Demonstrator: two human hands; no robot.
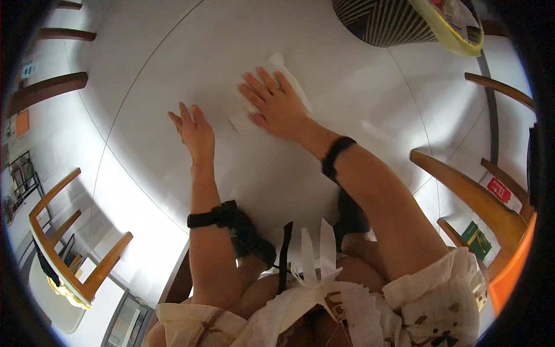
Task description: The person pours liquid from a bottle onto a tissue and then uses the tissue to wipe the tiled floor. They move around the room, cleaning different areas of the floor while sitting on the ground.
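My right hand (275, 104) lies palm down with its fingers spread over a thin white tissue or cloth (299, 84) on the white tiled floor (173, 69). One edge of the white sheet shows beyond my fingers; the rest is under the palm. To the left, my left hand (196, 132) has its fingers apart and slightly bent, with nothing visible in it. Whether it touches the floor is hard to tell. A black band (338, 158) circles my right forearm, and another black band (204, 220) circles the left one.
A dark striped bin (390, 24) with a yellow liner bag (455, 37) stands at the upper right. Wooden chair legs rise at the right (459, 178) and a wooden chair frame (56, 243) at the left. Dark table or chair legs (52, 89) line the upper left.
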